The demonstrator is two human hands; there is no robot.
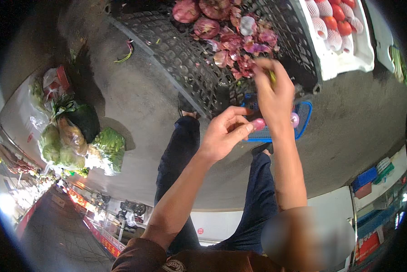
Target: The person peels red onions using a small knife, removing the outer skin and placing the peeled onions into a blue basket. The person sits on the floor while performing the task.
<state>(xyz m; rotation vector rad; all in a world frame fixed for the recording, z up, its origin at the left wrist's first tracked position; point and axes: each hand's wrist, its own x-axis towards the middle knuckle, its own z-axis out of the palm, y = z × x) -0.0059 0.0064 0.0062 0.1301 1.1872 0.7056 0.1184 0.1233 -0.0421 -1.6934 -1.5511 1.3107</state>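
My left hand [228, 133] pinches a small red onion [258, 124] between thumb and fingertip, above a blue mesh basket [308, 111]. Partly behind my right wrist, another small purple onion [294, 120] shows at the basket. My right hand [275, 90] is over the near corner of a black plastic crate [176, 73], blurred by motion, its fingertips at loose red onion skins [246, 63]. Something yellow-green [273, 77] shows between its fingers; whether it is gripped is unclear. Larger red onions [207, 28] and a pale bulb [247, 26] lie deeper in the crate.
On the right stands a white foam box [346, 63] of red fruit, some in foam nets. Bagged vegetables [65, 144] and bagged greens [110, 149] sit to the left. A green-stemmed scrap [125, 54] lies on the floor beside the crate. My legs [178, 149] straddle the near floor.
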